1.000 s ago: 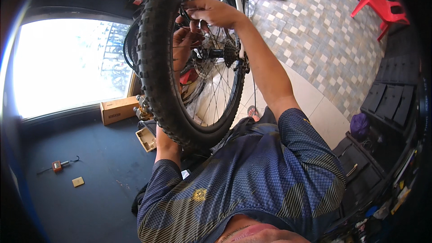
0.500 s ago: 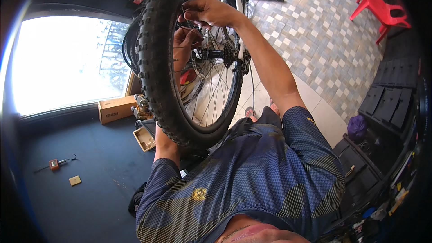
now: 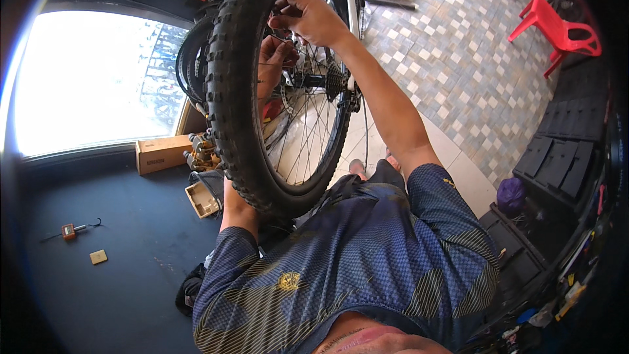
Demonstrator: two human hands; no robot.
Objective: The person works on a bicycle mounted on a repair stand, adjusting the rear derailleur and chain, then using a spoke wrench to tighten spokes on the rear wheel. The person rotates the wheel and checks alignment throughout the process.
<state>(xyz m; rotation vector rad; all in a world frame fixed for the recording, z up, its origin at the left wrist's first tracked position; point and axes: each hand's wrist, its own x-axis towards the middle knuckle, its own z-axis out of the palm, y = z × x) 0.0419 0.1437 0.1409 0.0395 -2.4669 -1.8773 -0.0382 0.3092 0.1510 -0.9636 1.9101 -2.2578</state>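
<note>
A bicycle wheel with a black knobbly tyre [image 3: 226,85] stands upright in front of me. My left hand [image 3: 272,62] reaches behind the tyre and shows among the spokes, above the hub [image 3: 314,81]. Its fingers are pinched together. Reaching over from the right side, my right hand [image 3: 309,19] is bent in a pinch near the upper inner edge of the rim, just above the left one. Whatever sits between the fingertips of either hand is too small to make out. The cassette [image 3: 336,82] and a white frame tube [image 3: 350,0] are on the wheel's right.
On the dark blue surface at left lie a hanging scale [image 3: 69,231], a small yellowish square [image 3: 98,257] and a cardboard box [image 3: 162,155]. A cardboard tray [image 3: 202,200] is beside the tyre. Red plastic chairs [image 3: 557,26] and black drawers [image 3: 557,164] are at right.
The view has shifted slightly. Both hands stay at the spokes in pinched poses, with only small shifts of the fingers and right wrist.
</note>
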